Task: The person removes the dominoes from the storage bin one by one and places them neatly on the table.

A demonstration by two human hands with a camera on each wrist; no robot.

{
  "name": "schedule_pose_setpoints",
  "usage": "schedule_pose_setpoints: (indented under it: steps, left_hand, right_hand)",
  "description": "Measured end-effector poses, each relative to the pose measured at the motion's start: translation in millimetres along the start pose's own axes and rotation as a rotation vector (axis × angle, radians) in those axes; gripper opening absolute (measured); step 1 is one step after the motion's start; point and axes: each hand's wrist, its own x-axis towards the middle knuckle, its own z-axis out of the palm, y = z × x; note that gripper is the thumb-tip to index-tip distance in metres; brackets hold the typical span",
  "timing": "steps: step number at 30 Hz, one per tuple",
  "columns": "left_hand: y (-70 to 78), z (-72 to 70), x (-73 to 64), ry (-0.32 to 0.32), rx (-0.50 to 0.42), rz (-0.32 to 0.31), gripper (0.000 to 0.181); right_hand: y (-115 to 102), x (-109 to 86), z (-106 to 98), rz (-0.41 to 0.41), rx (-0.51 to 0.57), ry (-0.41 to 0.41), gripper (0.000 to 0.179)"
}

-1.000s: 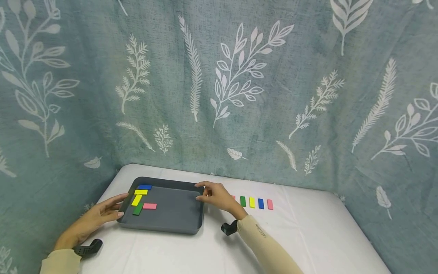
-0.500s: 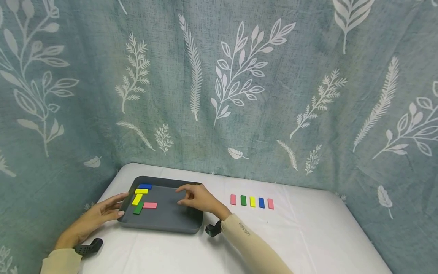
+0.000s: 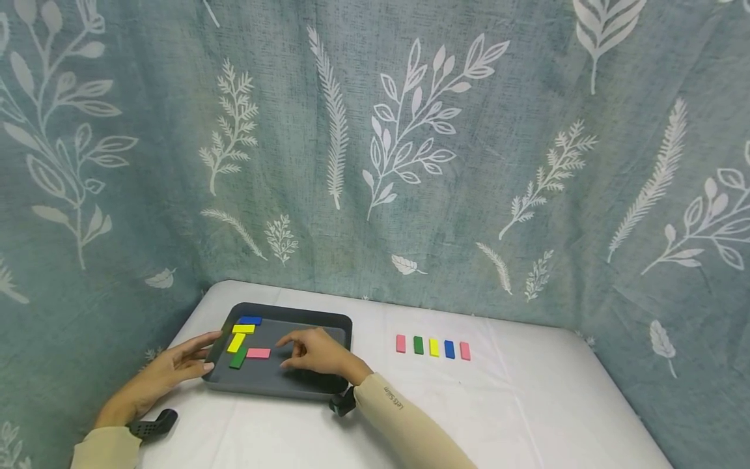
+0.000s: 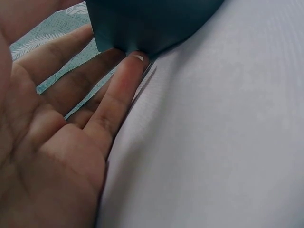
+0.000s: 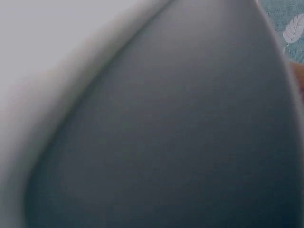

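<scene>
A dark grey tray (image 3: 281, 389) lies on the left of the table. My left hand (image 3: 166, 370) has its relaxed fingers against the tray's left wall; the left wrist view shows the fingertips touching the outer wall (image 4: 147, 26). Over the tray hovers my right hand (image 3: 319, 352), thumb and index finger apart, nothing between them. Just left of those fingertips lies a pink block (image 3: 258, 353), its end close to a slanted green block (image 3: 238, 357). Two yellow blocks (image 3: 236, 342) and a blue block (image 3: 250, 320) continue up the tray's left side. In the right wrist view, the tray wall (image 5: 166, 123) hides most of the hand.
Right of the tray, several blocks stand in a spaced row on the white tablecloth (image 3: 527, 397): pink (image 3: 401, 343), green (image 3: 418, 345), yellow (image 3: 434, 347), blue (image 3: 449, 350) and pink (image 3: 465, 351). A leaf-patterned curtain (image 3: 351, 254) surrounds the table's back and sides.
My right hand has moved left from the tray's right rim to over its middle, near the pink block. The row's leftmost pink block is now uncovered. My left hand stays put.
</scene>
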Motion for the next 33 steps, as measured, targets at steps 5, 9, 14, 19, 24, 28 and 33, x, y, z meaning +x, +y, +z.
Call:
schedule_pose_setpoints:
  steps: [5, 9, 14, 19, 24, 28, 33]
  left_hand:
    - [-0.3, 0.2, -0.4, -0.007, -0.006, 0.008, 0.081]
    - [-0.4, 0.3, -1.5, -0.006, -0.015, 0.026, 0.081]
    - [-0.8, 0.4, -4.0, -0.019, -0.053, 0.045, 0.079]
    - [-2.1, 0.6, -5.7, -0.022, -0.048, 0.043, 0.078]
    - [-3.0, 1.1, -6.1, -0.018, -0.046, 0.050, 0.076]
    - [-3.1, 1.3, -6.6, -0.013, -0.045, 0.051, 0.076]
    - [-2.4, 1.5, -7.4, -0.010, -0.047, 0.040, 0.078]
  right_hand:
    - [-4, 4.3, 8, 0.010, 0.016, -0.019, 0.042]
    - [-6, 6.9, 13, 0.013, 0.009, -0.031, 0.041]
    - [-8, 10.2, 21, 0.029, -0.011, -0.037, 0.039]
    - [-11, 12.6, 28, 0.040, -0.024, -0.041, 0.038]
    - [-14, 14.6, 30, 0.039, -0.030, -0.013, 0.038]
    - [-14, 16.4, 32, 0.054, -0.052, 0.010, 0.039]
    - [-12, 18.1, 33, 0.082, -0.047, 0.062, 0.037]
